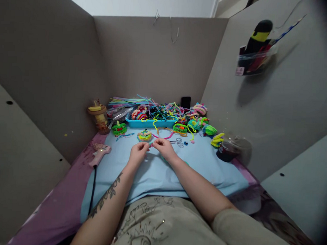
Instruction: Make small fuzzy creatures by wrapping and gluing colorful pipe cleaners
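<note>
Close together over the light blue cloth [160, 174], both of my hands are pinched at the fingertips. My left hand [139, 151] and my right hand [163, 147] hold a small piece of pipe cleaner [151, 145], pink and teal, between them. Most of that piece is hidden by the fingers. Just beyond them lies a round yellow, green and pink pipe-cleaner piece [144, 136]. Scissors [178, 142] rest to the right of my right hand, beside a small dark blue round item [186, 143]. A pink pipe cleaner [162, 137] lies behind my hands.
A blue tray [152, 124] of pipe cleaners stands at the back. A green frog-like figure [119, 128] and a drink cup [99, 118] are left, above a pink glue gun [100, 155]. Several fuzzy figures and a dark cup [228, 150] stand right. Grey panels [159, 55] enclose the table.
</note>
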Demonstrator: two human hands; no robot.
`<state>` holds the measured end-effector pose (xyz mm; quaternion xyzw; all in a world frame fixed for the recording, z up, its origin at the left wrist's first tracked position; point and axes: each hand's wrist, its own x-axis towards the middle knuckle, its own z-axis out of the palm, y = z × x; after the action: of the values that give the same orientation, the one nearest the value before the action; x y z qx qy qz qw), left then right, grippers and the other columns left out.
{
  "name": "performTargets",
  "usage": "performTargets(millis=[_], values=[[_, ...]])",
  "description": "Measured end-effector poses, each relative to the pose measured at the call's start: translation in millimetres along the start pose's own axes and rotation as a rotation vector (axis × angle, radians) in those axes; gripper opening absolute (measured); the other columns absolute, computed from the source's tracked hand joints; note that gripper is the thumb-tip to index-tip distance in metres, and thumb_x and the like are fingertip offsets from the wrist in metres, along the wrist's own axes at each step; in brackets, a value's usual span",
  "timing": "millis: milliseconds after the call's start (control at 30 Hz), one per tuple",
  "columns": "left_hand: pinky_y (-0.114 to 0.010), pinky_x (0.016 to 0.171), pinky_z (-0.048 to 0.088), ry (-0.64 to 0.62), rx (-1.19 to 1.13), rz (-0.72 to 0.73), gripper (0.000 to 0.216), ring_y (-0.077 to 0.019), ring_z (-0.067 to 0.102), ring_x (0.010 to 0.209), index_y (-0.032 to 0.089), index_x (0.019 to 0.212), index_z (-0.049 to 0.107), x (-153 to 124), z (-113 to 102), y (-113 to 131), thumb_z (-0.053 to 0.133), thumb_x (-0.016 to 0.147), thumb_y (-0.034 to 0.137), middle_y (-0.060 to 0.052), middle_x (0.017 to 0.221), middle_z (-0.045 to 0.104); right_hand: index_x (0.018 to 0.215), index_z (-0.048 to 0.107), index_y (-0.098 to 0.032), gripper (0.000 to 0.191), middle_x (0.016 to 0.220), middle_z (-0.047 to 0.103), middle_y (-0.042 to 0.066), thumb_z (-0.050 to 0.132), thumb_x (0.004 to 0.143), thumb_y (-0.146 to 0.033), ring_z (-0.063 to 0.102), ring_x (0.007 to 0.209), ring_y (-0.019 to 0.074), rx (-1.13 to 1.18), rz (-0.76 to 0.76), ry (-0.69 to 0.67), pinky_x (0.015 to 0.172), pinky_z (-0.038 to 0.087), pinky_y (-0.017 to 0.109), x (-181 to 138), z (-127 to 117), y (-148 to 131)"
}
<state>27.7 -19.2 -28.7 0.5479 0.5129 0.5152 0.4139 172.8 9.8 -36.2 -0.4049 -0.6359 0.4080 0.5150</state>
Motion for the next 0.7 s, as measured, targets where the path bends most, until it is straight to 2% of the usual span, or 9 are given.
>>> performTargets(millis=[133,233,467,567,700], values=[[-0.019,0.046,0.039,-0.175,0.02,-0.007,0.028,-0.0117,0.052,0.056,0.014,0.076,0.065,2.2,-16.4,5.3,0.065,0.067,0.04,-0.001,0.062,0.06,0.063,0.061,-0.015,0.017,0.055,0.052,-0.003,0.062,0.068,-0.031,0.043,0.054,0.0099,-0.092,0.007,-0.093,0.054,0.033,0.023,-4.3,-2.0,-6.6],[-0.019,0.046,0.039,-0.239,0.028,-0.001,0.028,-0.0097,0.048,0.052,0.013,0.076,0.065,0.6,-21.0,6.3,0.066,0.066,0.039,-0.001,0.063,0.06,0.063,0.061,-0.015,0.018,0.054,0.05,-0.004,0.063,0.067,-0.031,0.042,0.053,0.0092,-0.094,0.04,-0.131,0.053,0.032,0.022,-5.7,-2.2,-6.3],[-0.02,0.048,0.041,-0.222,0.078,0.083,0.027,-0.0117,0.054,0.058,0.014,0.085,0.067,0.5,-18.8,0.0,0.064,0.069,0.036,-0.003,0.072,0.065,0.064,0.06,-0.015,0.019,0.049,0.046,-0.006,0.066,0.065,-0.033,0.036,0.046,0.0069,0.105,0.182,-0.189,0.045,0.026,0.021,-7.5,-0.5,-5.9],[-0.023,0.056,0.046,-0.187,0.107,0.22,0.027,-0.015,0.059,0.069,0.017,0.092,0.069,2.4,-19.0,-4.1,0.064,0.07,0.032,-0.006,0.084,0.069,0.063,0.059,-0.015,0.018,0.049,0.048,-0.006,0.067,0.061,-0.031,0.037,0.043,0.0067,0.24,0.281,-0.209,0.042,0.027,0.021,-7.3,1.0,-7.2],[-0.027,0.068,0.048,-0.153,0.16,0.378,0.019,-0.0168,0.061,0.075,0.021,0.086,0.071,2.3,-19.8,-5.2,0.065,0.072,0.032,-0.006,0.084,0.069,0.059,0.058,-0.016,0.015,0.047,0.048,-0.006,0.068,0.057,-0.027,0.038,0.041,0.0061,0.366,0.334,-0.242,0.04,0.029,0.021,-7.3,1.6,-9.7]])
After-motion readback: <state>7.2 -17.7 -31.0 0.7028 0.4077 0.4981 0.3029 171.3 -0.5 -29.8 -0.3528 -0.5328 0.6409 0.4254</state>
